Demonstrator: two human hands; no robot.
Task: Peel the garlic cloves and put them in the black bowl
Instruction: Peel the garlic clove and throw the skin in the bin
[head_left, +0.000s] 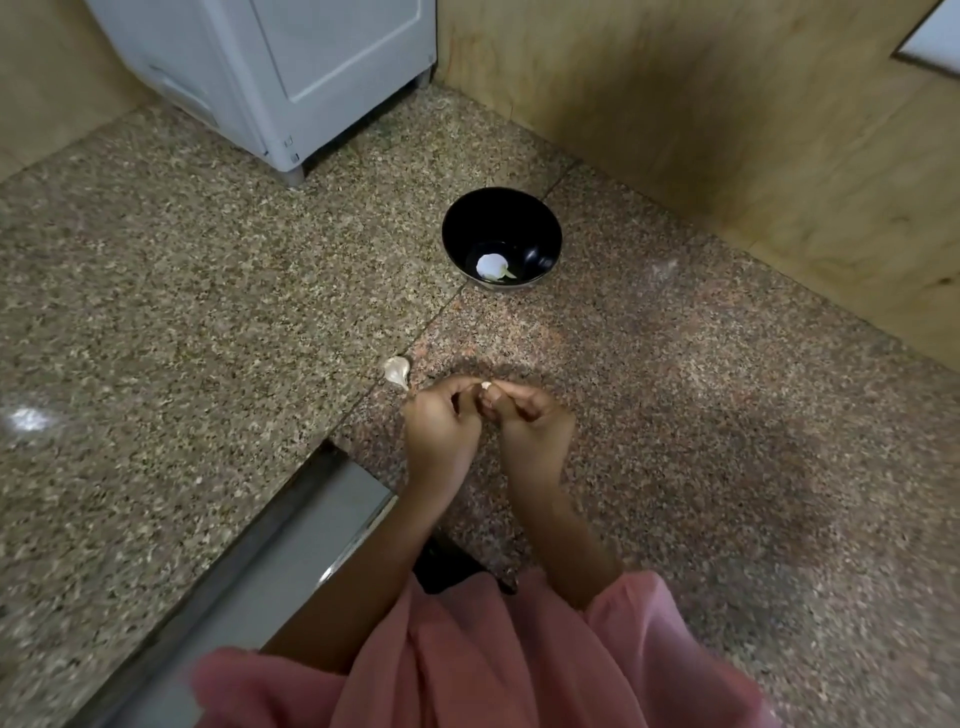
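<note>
floor (467, 332) before black bowl (498, 223): open | loose clove (397, 370) left, seemingly off path

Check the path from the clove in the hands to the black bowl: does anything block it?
Nothing visible does. The clove, pinched by left hand and right hand, faces bare counter up to the black bowl. A loose garlic piece lies left of the hands, off that line.

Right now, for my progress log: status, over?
Left grip, right grip pinching one garlic clove. Black bowl holds something pale. Second clove beside left grip.
</note>
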